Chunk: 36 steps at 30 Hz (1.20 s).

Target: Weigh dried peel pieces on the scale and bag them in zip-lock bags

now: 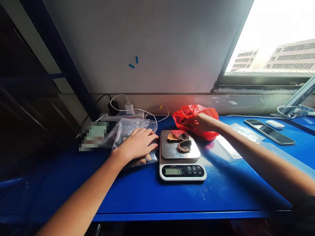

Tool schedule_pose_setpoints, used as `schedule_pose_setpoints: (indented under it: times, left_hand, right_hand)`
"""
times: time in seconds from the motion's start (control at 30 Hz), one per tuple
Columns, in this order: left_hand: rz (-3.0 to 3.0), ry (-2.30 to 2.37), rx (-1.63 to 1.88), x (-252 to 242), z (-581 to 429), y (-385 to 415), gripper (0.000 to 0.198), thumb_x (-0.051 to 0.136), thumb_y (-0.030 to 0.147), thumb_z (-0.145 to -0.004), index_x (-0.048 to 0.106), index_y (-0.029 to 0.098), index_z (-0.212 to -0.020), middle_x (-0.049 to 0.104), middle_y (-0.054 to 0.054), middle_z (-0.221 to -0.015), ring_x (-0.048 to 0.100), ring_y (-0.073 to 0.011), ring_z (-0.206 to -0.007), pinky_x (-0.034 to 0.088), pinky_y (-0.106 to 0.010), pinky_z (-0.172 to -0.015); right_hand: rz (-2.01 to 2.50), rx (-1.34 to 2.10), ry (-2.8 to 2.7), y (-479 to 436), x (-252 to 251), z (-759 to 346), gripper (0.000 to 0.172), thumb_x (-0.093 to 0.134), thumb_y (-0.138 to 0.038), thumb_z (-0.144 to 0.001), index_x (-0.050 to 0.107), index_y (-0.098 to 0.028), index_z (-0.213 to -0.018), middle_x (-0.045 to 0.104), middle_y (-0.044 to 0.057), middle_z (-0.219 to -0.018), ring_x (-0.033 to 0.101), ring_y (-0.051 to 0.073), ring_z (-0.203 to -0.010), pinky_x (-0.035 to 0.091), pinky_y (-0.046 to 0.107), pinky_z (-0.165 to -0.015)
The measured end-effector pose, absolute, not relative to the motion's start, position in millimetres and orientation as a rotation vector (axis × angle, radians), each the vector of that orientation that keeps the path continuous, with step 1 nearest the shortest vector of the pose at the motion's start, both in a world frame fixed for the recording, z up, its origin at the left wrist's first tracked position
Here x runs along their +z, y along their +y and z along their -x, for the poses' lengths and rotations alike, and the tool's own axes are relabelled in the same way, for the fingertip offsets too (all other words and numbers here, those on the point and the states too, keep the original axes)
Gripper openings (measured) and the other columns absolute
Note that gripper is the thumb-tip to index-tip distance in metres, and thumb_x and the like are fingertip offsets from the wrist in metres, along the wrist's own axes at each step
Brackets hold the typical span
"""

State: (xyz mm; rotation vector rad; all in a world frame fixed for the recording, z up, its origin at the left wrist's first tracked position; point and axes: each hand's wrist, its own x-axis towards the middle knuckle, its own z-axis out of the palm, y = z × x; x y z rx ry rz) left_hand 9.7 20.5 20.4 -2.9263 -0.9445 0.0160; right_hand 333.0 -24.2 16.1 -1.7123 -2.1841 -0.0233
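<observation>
A white kitchen scale (182, 169) with a steel plate stands in the middle of the blue desk. On the plate lie a few curled pieces that look like dried peel (184, 146), orange-brown to dark brown; the display reads about 7.9. To the left, my left hand (137, 144) rests with fingers spread on a clear plastic bag (133, 124) containing brown lumps. My right hand (200, 122) reaches into a red plastic bag (209, 131) behind the scale, on its right side. Its fingertips are hidden among the bag's folds and dark contents.
Flat clear bags (227, 146) lie under my right forearm. Beyond them are a phone (269, 131) and a white earbud case (275, 124). A power strip (137, 114) with a charger (129, 108) and cables runs along the wall. The desk's front edge (187, 215) is close.
</observation>
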Motion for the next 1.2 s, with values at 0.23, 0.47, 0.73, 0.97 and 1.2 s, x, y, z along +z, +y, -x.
schedule_pose_setpoints:
  times: [0.23,0.47,0.73,0.97,1.2]
  left_hand:
    - [2.92,-0.962,0.047,21.8,-11.0,19.6,0.033,0.048,0.035,-0.096,0.062,0.026,-0.125,0.06,-0.006,-0.125,0.052,-0.0289,-0.12,0.035,-0.048,-0.107]
    - [2.906,-0.931,0.056,19.7,-13.4,21.3,0.032,0.048,0.035,-0.096,0.063,0.025,-0.122,0.06,-0.007,-0.123,0.052,-0.0291,-0.118,0.036,-0.048,-0.106]
    - [2.912,-0.927,0.079,21.5,-12.4,19.8,0.033,0.047,0.034,-0.096,0.062,0.025,-0.124,0.06,-0.007,-0.124,0.052,-0.0291,-0.118,0.037,-0.048,-0.106]
    - [2.893,-0.914,0.066,18.7,-12.4,21.6,0.032,0.048,0.035,-0.097,0.062,0.025,-0.124,0.059,-0.006,-0.125,0.052,-0.0287,-0.118,0.036,-0.048,-0.107]
    - [2.883,-0.955,0.039,21.2,-13.2,21.6,0.032,0.05,0.034,-0.096,0.063,0.026,-0.123,0.061,-0.006,-0.124,0.053,-0.0288,-0.118,0.036,-0.049,-0.107]
  right_hand:
    - [1.756,0.143,-1.901,-37.7,33.7,-334.2,0.046,0.049,-0.055,-0.091,0.061,-0.018,-0.065,0.057,0.001,-0.058,0.046,0.011,-0.051,0.033,0.027,-0.05]
    - [1.483,0.049,-2.193,-61.0,24.4,-284.0,0.03,0.049,-0.036,-0.093,0.068,-0.02,-0.076,0.066,0.006,-0.075,0.055,0.014,-0.065,0.041,0.03,-0.062]
    - [1.423,-0.034,-2.036,-63.3,27.8,-269.9,0.023,0.055,-0.035,-0.091,0.068,-0.019,-0.082,0.067,0.005,-0.081,0.058,0.014,-0.07,0.042,0.029,-0.064]
    - [1.799,-0.266,-1.675,-97.7,17.2,-326.5,0.035,0.053,-0.049,-0.089,0.069,-0.02,-0.077,0.065,0.004,-0.072,0.054,0.015,-0.06,0.038,0.03,-0.057]
    - [2.098,-0.573,-1.725,-54.6,2.7,-356.4,0.029,0.047,-0.033,-0.09,0.072,-0.017,-0.092,0.068,0.015,-0.102,0.059,0.025,-0.092,0.044,0.036,-0.077]
